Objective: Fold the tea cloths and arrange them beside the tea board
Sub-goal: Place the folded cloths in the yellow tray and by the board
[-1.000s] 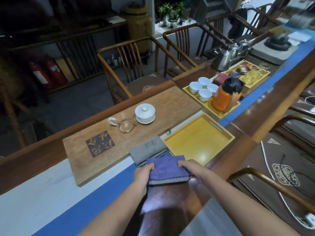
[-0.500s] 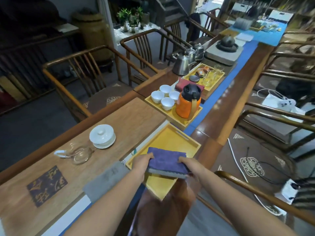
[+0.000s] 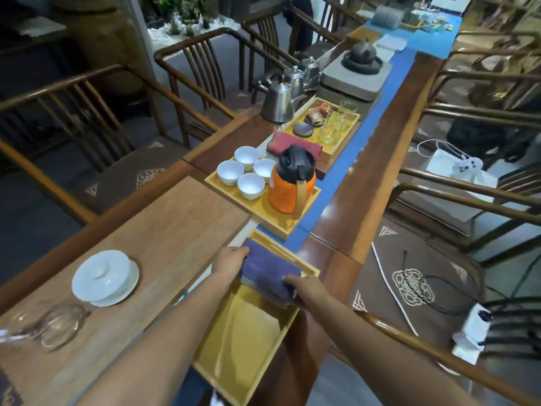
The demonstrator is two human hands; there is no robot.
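A folded purple tea cloth (image 3: 268, 272) is held over the far end of the empty yellow tray (image 3: 243, 341). My left hand (image 3: 231, 263) grips its left edge and my right hand (image 3: 307, 291) grips its near right corner. A grey layer shows under the purple cloth's near edge. The wooden tea board (image 3: 164, 238) lies to the left of the tray, carrying a white lidded bowl (image 3: 104, 278) and a glass pitcher (image 3: 55, 325). The grey folded cloth seen earlier is hidden behind my left forearm or out of view.
Beyond the yellow tray stands another tray (image 3: 263, 206) with several white cups and an orange thermos (image 3: 292, 183). Farther along are a red cloth (image 3: 288, 143), a tray of glasses (image 3: 330, 124) and metal kettles (image 3: 279, 101). Wooden chairs line both sides of the table.
Both hands carried the purple cloth from the blue runner beside the grey cloth rightward to the far end of the yellow tray. The view swung right with them.
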